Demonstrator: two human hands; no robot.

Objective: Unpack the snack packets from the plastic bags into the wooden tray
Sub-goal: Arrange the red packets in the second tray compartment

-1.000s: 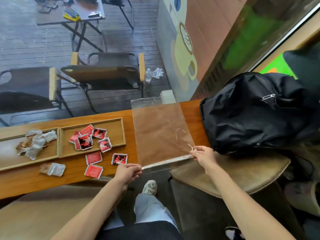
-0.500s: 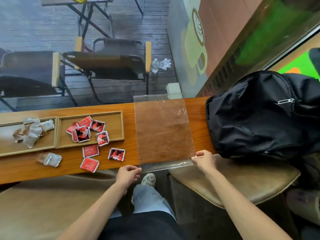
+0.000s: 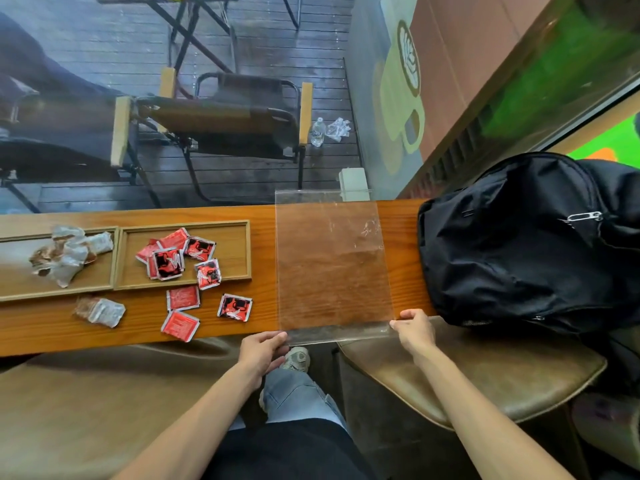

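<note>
Clear flat plastic bag (image 3: pixel 332 268) lies empty across the wooden counter (image 3: pixel 52 334); our left hand (image 3: pixel 262 351) and right hand (image 3: pixel 414 329) pinch its near corners. Some red snack packets (image 3: pixel 180 258) fill the wooden tray (image 3: pixel 235 251); three sit near the counter's front edge.

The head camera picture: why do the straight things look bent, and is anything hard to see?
Head view: the wide lens bows the wooden counter and stretches the edges; the clear plastic bag shows only by faint glints and creases; the window scene behind looks hazy.
</note>
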